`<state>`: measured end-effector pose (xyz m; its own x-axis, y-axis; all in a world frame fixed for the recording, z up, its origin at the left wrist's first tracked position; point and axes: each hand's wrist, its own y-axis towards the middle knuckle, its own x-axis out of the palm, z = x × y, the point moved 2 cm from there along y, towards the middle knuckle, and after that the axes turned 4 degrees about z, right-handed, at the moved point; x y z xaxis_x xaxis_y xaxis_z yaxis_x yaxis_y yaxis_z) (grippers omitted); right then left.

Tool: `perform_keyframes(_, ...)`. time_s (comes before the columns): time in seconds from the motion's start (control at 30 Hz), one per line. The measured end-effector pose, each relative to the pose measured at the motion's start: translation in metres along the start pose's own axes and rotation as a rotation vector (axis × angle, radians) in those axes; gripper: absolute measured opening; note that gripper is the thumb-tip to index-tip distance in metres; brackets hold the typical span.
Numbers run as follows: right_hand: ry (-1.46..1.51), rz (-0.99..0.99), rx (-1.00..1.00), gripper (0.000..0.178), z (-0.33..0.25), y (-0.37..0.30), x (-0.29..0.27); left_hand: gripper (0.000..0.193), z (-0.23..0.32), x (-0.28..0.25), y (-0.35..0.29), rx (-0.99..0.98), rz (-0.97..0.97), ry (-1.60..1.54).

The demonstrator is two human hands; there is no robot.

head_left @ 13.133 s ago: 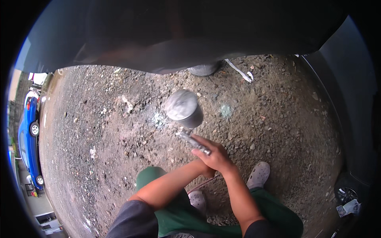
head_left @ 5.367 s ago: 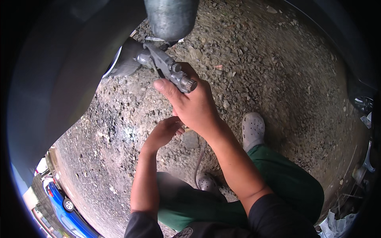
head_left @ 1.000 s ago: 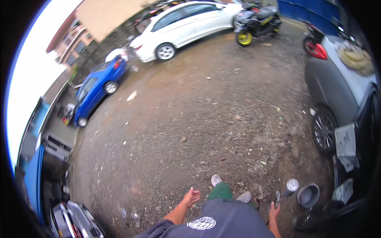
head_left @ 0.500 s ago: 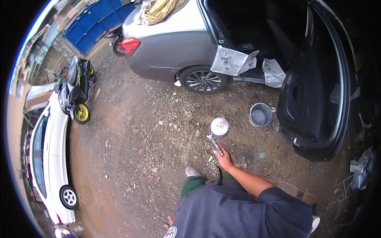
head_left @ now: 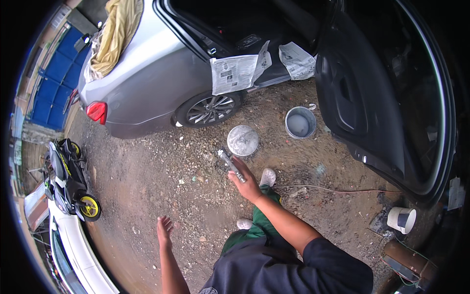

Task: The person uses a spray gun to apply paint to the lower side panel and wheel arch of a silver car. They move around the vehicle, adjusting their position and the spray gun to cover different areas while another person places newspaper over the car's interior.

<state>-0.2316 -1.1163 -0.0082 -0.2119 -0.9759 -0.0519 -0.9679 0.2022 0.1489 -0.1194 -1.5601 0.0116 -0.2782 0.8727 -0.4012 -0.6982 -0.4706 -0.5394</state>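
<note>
My right hand [head_left: 247,181] is wrapped round a slim silver metal tool [head_left: 232,165], which points up and left. Its exact kind is hard to make out. Just beyond the tool stands a round pail [head_left: 243,140] with a whitish, smeared top. My left hand [head_left: 165,231] hangs over the gravel at lower left, fingers apart and holding nothing. Farther off, a grey bucket [head_left: 300,122] holds cloudy liquid. Behind them is a grey car [head_left: 152,88] with its rear door [head_left: 362,93] wide open. Newspaper sheets [head_left: 235,73] cover part of its door opening.
A thin hose [head_left: 338,189] runs along the gravel to my right. Beyond it lie a white tub [head_left: 401,220] and a rusty brown cylinder [head_left: 409,257]. A motorbike [head_left: 66,179] and a white car [head_left: 78,255] stand at left. Yellowish cloth [head_left: 115,39] drapes the grey car's rear.
The view has turned and moved right, so the car sits farther left. My left hand has risen into full view. My right hand still grips the silver tool near the pail.
</note>
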Motion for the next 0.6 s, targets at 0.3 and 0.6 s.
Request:
perform_keyframes(0.3,-0.074,0.019,0.218,0.055,0.07,0.073,-0.1,0.052,0.063,0.316,0.0,0.273,-0.648,0.504)
perform_keyframes(0.6,0.194,0.257,0.637,0.054,0.116,0.128,-0.139,0.044,0.174,0.426,0.015,0.374,-0.765,0.656)
